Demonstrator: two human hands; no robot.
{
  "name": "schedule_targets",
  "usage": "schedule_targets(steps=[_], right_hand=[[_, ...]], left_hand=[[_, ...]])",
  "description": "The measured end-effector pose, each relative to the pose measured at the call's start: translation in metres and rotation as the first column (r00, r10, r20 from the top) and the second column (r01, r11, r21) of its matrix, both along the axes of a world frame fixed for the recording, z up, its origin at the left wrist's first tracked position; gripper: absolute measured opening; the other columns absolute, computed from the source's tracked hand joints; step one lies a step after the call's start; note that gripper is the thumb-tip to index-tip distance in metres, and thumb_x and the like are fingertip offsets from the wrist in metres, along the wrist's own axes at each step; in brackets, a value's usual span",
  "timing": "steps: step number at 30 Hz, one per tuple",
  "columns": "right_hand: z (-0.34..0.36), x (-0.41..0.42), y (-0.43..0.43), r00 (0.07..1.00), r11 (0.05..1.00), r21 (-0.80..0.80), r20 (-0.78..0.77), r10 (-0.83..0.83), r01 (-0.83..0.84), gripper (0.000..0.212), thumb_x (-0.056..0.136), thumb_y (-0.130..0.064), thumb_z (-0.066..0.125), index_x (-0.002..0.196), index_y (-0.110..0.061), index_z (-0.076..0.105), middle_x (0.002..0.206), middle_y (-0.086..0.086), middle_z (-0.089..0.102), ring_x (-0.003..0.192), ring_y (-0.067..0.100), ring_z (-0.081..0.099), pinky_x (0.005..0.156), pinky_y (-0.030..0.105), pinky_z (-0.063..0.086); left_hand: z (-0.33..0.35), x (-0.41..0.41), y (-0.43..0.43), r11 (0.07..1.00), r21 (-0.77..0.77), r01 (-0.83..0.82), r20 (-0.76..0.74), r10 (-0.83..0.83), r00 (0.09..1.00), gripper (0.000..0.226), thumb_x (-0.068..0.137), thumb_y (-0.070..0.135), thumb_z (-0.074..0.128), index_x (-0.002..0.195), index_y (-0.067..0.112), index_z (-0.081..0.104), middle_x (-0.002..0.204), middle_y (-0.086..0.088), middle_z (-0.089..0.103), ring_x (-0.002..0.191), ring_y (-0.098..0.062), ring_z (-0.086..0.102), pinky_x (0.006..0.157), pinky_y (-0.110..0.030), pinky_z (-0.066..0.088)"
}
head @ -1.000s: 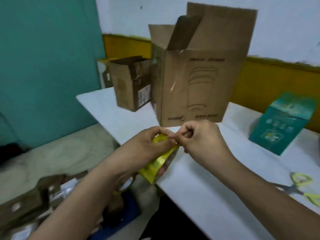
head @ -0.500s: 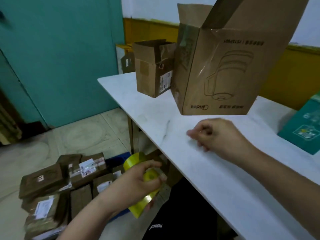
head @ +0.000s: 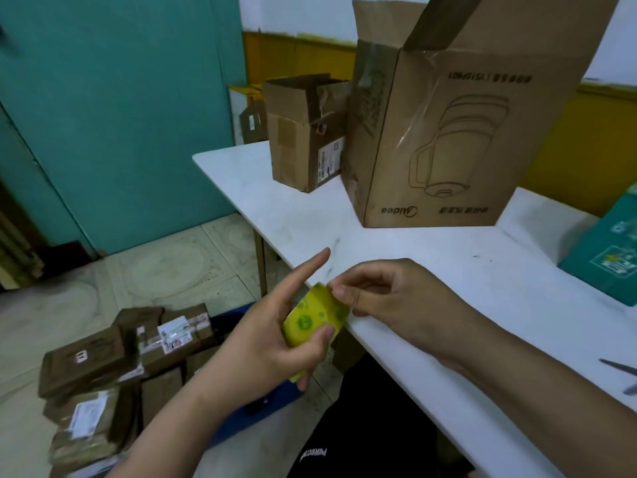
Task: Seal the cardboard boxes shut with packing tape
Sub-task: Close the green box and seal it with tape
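Note:
My left hand point(head: 272, 336) grips a yellow roll of packing tape point(head: 315, 317) at the white table's near edge, its index finger pointing out straight. My right hand point(head: 389, 298) pinches the roll's top edge with thumb and fingertips. A large cardboard box point(head: 458, 143) stands on the white table point(head: 431, 270) behind my hands, its top flaps open and upright. A smaller cardboard box point(head: 303, 132), also open at the top, stands to its left near the table's far corner.
A teal box point(head: 610, 257) lies at the table's right side. Scissor blades point(head: 624, 374) show at the right edge. Several taped parcels point(head: 113, 367) are piled on the tiled floor to the left. A teal wall stands behind them.
My left hand has brought the tape roll up from below the table to its edge. My right hand moved back onto the roll and pinched its top edge.

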State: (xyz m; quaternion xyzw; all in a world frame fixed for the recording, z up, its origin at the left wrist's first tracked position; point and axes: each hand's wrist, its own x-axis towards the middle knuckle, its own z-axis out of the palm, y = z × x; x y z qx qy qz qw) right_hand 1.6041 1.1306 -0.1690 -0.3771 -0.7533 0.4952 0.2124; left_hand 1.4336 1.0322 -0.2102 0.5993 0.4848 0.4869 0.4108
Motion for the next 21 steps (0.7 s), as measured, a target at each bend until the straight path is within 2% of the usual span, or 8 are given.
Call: schedule_targets(steps=[2, 7, 9, 11, 14, 17, 19, 21], right_hand=[[0.001, -0.002, 0.000, 0.999, 0.999, 0.017, -0.026, -0.029, 0.029, 0.006, 0.086, -0.021, 0.074, 0.091, -0.018, 0.076, 0.086, -0.006, 0.076, 0.083, 0.005, 0.071, 0.077, 0.017, 0.054], [-0.001, -0.006, 0.000, 0.997, 0.996, 0.047, -0.032, -0.069, 0.070, 0.006, 0.082, -0.017, 0.078, 0.084, -0.014, 0.074, 0.081, 0.003, 0.074, 0.079, 0.017, 0.070, 0.075, 0.025, 0.057], [-0.003, -0.007, 0.001, 0.998, 0.996, 0.064, -0.007, -0.065, 0.065, 0.006, 0.084, -0.020, 0.077, 0.082, -0.016, 0.073, 0.077, -0.001, 0.072, 0.072, 0.011, 0.067, 0.071, 0.024, 0.056], [-0.005, -0.007, 0.002, 0.998, 0.994, 0.103, 0.042, -0.045, 0.041, 0.007, 0.087, -0.022, 0.073, 0.082, -0.018, 0.071, 0.073, -0.006, 0.069, 0.067, 0.001, 0.062, 0.065, 0.018, 0.050], [-0.008, -0.009, -0.001, 0.989, 0.963, 0.270, 0.142, -0.038, -0.002, 0.010, 0.095, -0.023, 0.062, 0.086, -0.021, 0.065, 0.077, -0.010, 0.064, 0.069, -0.001, 0.057, 0.064, 0.012, 0.043], [-0.010, -0.015, -0.009, 0.977, 0.877, 0.479, 0.206, -0.059, -0.048, 0.010, 0.099, -0.019, 0.050, 0.090, -0.020, 0.054, 0.084, -0.009, 0.057, 0.077, 0.003, 0.052, 0.065, 0.014, 0.039], [-0.009, -0.018, -0.012, 0.974, 0.829, 0.555, 0.216, -0.069, -0.064, 0.010, 0.100, -0.017, 0.046, 0.090, -0.019, 0.048, 0.084, -0.007, 0.055, 0.077, 0.005, 0.051, 0.064, 0.017, 0.038], [-0.006, -0.020, -0.011, 0.977, 0.820, 0.570, 0.199, -0.081, -0.049, 0.013, 0.098, -0.011, 0.047, 0.089, -0.020, 0.047, 0.082, -0.007, 0.055, 0.075, 0.005, 0.053, 0.064, 0.019, 0.040]], left_hand=[[0.000, 0.000, 0.002, 1.000, 0.002, -0.010, -0.047, 0.010, 0.999, 0.082, 0.091, 0.010, 0.067, 0.143, 0.061, 0.030, 0.070, -0.004, 0.068, 0.049, -0.025, 0.063, 0.054, -0.034, 0.058], [0.002, 0.001, 0.003, 1.000, 0.026, -0.007, -0.111, 0.010, 0.994, 0.088, 0.090, 0.006, 0.068, 0.142, 0.064, 0.027, 0.075, -0.014, 0.067, 0.050, -0.029, 0.063, 0.053, -0.038, 0.060], [0.003, 0.002, 0.002, 0.999, 0.032, -0.011, -0.135, 0.015, 0.991, 0.089, 0.090, 0.006, 0.068, 0.142, 0.065, 0.027, 0.077, -0.013, 0.067, 0.049, -0.029, 0.064, 0.053, -0.036, 0.060], [0.003, 0.003, 0.001, 0.999, 0.023, -0.022, -0.142, 0.025, 0.989, 0.090, 0.090, 0.006, 0.069, 0.140, 0.068, 0.026, 0.080, -0.013, 0.068, 0.051, -0.032, 0.064, 0.054, -0.038, 0.060], [0.004, 0.005, 0.001, 1.000, -0.004, -0.029, -0.102, 0.028, 0.994, 0.089, 0.091, 0.006, 0.067, 0.138, 0.069, 0.027, 0.078, -0.020, 0.065, 0.051, -0.035, 0.062, 0.054, -0.041, 0.061], [0.005, 0.002, 0.004, 0.999, -0.041, -0.020, -0.043, 0.019, 0.999, 0.086, 0.093, 0.008, 0.065, 0.144, 0.063, 0.023, 0.072, -0.021, 0.065, 0.049, -0.028, 0.060, 0.053, -0.035, 0.058], [0.007, -0.002, 0.008, 0.997, -0.074, -0.034, -0.049, 0.031, 0.998, 0.085, 0.092, 0.017, 0.065, 0.149, 0.055, 0.015, 0.069, -0.012, 0.069, 0.049, -0.021, 0.060, 0.053, -0.032, 0.057], [0.008, -0.006, 0.011, 0.986, -0.157, -0.058, -0.055, 0.050, 0.997, 0.083, 0.090, 0.028, 0.063, 0.151, 0.049, 0.012, 0.066, -0.005, 0.070, 0.051, -0.017, 0.062, 0.057, -0.033, 0.058]])
